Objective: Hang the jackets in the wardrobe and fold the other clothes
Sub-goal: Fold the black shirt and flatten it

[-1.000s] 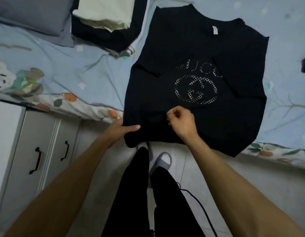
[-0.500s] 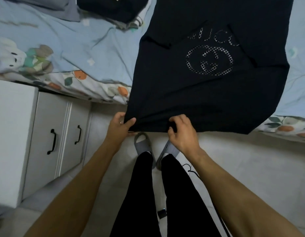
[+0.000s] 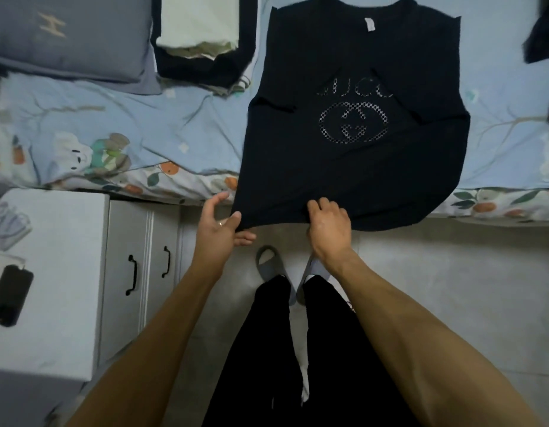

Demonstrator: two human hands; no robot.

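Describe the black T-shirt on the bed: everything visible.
The black T-shirt lies flat, front up, on the light blue bedsheet, neck away from the person, white label at the collar, a dotted silvery logo on the chest. Both sleeves look folded inward. Its hem hangs over the bed's edge, where the left hand pinches the corner and the right hand grips the hem.

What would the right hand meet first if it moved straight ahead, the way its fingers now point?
The right hand already pinches the hem of the black T-shirt. Straight ahead it would slide over that shirt on the bed toward the studded logo; depth is unclear.
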